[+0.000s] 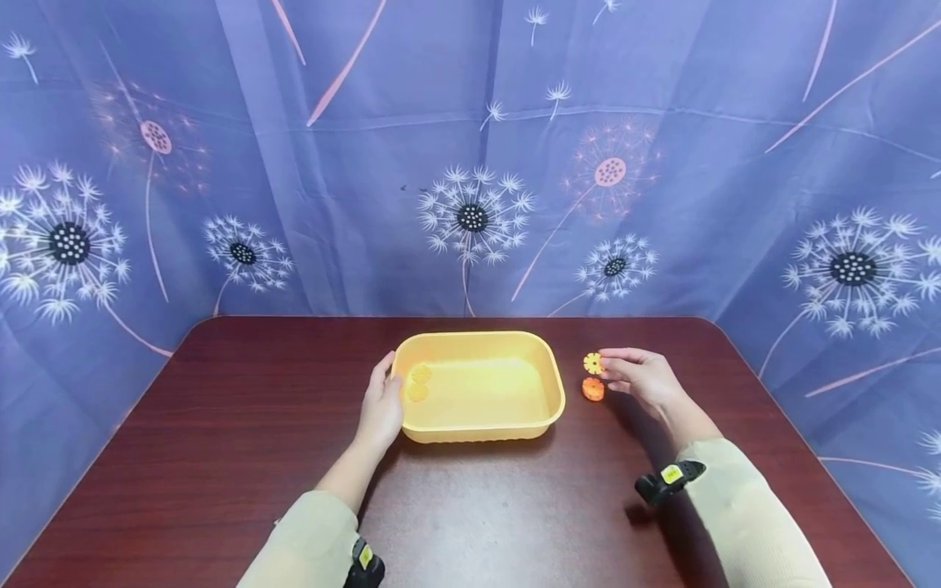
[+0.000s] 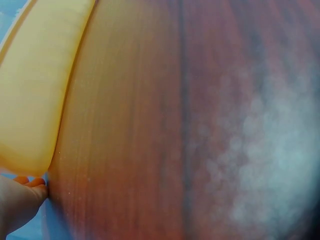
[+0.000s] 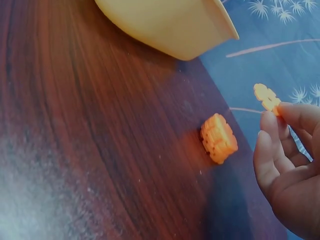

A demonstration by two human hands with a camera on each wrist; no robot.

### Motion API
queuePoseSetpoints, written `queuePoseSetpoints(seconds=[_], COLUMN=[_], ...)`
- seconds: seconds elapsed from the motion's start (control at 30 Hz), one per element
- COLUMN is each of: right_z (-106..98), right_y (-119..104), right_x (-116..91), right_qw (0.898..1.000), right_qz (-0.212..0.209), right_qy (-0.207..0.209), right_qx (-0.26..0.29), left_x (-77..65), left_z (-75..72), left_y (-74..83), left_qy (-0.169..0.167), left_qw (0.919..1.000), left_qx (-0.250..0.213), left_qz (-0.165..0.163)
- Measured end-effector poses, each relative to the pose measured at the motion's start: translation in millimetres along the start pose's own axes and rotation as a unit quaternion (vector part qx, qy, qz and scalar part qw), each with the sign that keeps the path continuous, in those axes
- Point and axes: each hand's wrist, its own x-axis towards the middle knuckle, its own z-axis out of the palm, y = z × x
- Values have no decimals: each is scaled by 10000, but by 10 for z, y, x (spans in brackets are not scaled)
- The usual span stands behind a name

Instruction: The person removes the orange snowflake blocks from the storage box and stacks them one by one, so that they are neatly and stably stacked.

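A yellow plastic basin (image 1: 478,429) sits on the table, and my left hand (image 1: 381,404) grips its left end, thumb at the rim. In the left wrist view only the fingertips and part of that hand (image 2: 22,202) show beside the basin (image 2: 35,90). Two thin yellow flower-shaped discs (image 1: 419,392) lie inside at the left. My right hand (image 1: 647,380) pinches a notched yellow flower-shaped disc (image 1: 592,363) above the table, right of the basin. Just below it in the head view stands a short stack of orange flower-shaped discs (image 1: 592,389), apart from the fingers (image 3: 269,135).
The dark red-brown wooden table (image 1: 470,506) spreads out around the basin. Behind and at both sides hangs a blue curtain (image 1: 353,204) with dandelion prints. Each wrist wears a black strapped camera (image 1: 669,482) over a pale sleeve (image 1: 750,514).
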Motion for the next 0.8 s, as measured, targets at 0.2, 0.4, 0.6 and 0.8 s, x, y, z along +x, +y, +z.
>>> queuePoseSetpoints(seconds=[0.2,0.4,0.6,0.8], right_z=[-38,-71,-78,-79], right_y=[29,61,91,115], right_x=[-37,-40,-36,-23], right_qw=[9988,9946,9930,9930], right_qz=[184,450,603,553], right_qy=[174,313,341,279], right_qx=[-408,-887,-961,-1003], left_x=[3,10,19,16], left_z=[4,7,3,2], left_y=[-7,-9,-9,-4], left_qy=[36,53,32,18], left_qw=[10000,10000,10000,10000], left_qx=[61,82,49,-1], left_qz=[-4,20,9,-3])
